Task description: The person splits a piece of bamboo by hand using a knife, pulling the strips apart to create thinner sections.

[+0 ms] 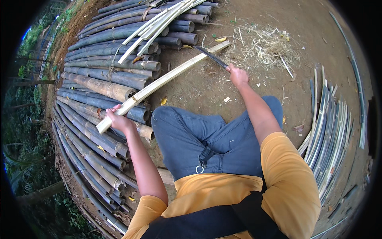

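A long pale split bamboo strip (165,79) slants from the lower left up to the far middle. My left hand (117,119) is closed around its near end, above the stacked bamboo poles. In my right hand (238,75) is the handle of a dark-bladed knife (211,56). The blade lies across the strip near its far end; whether the edge touches the strip or sits just over it, I cannot tell. My fingers hide most of the knife's handle.
Dark bamboo poles (115,73) lie stacked along the left, with pale split strips (159,24) on top. Curled shavings (270,44) heap on the dirt ground beyond my right hand. A bundle of thin slats (328,135) lies at right. My bent legs (191,139) are close below.
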Demonstrator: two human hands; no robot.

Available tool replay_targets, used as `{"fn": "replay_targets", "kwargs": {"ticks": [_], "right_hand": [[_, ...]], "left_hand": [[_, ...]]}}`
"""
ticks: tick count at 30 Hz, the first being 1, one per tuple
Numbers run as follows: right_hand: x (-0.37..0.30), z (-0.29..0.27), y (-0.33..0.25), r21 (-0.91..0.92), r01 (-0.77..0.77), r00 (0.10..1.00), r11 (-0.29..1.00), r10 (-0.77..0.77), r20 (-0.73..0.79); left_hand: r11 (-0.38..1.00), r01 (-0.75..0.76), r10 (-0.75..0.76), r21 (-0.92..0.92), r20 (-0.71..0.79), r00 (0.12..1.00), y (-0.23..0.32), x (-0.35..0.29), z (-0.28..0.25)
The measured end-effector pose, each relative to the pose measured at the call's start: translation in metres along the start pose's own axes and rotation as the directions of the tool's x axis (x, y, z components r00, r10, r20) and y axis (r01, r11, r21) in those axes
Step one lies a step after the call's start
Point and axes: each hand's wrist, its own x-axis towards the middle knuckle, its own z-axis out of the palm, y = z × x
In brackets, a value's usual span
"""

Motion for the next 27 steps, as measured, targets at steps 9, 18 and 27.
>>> {"fn": "replay_targets", "kwargs": {"ticks": [9, 18, 27], "right_hand": [[0.011, 0.001, 0.037, 0.061, -0.381, 0.924, 0.923, 0.381, -0.001], [-0.026, -0.040, -0.041, 0.077, 0.065, 0.994, 0.995, -0.071, 0.077], [-0.045, -0.031, -0.016, 0.568, -0.161, 0.952, 0.807, -0.025, 0.306]], "left_hand": [[0.996, -0.062, 0.064, -0.061, 0.026, 0.998, 0.002, 0.004, 0.009], [0.983, -0.136, 0.141, -0.124, 0.029, 0.990, -0.001, 0.003, 0.010], [0.927, -0.194, 0.249, -0.319, 0.142, 0.958, 0.028, -0.012, 0.054]]}}
